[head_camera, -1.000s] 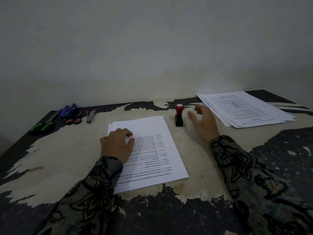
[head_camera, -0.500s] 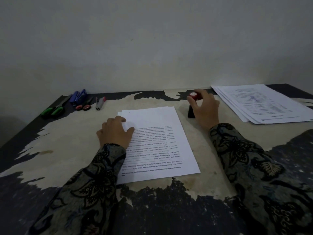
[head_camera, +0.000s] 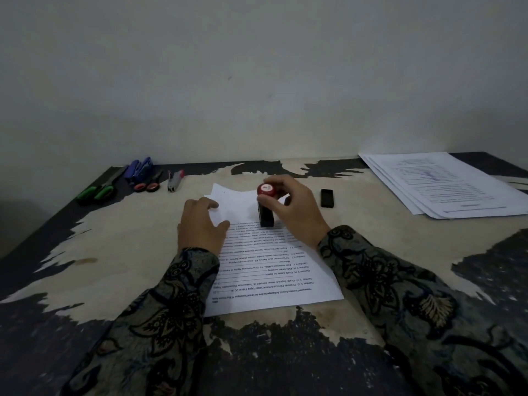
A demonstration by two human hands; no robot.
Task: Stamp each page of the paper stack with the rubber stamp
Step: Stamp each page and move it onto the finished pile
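Right hand [head_camera: 294, 212] fingers clamping the red-topped black rubber stamp [head_camera: 265, 207] – seemingly touching the printed white paper stack [head_camera: 271, 270]; left hand [head_camera: 200, 224] fingers relaxed, pressing the sheet down.

- Dim, flat light overall; the wall [head_camera: 257, 67] reads grey-green and darkens toward the upper corners
- The brightest patch lies low on the wall, just above the far paper pile [head_camera: 445, 184]; the light source itself is not in view
- Left of that pile the table [head_camera: 120, 252] falls into murk; its dark patches lose detail
- Wide-angle bending bows the table's edges; fine print is soft
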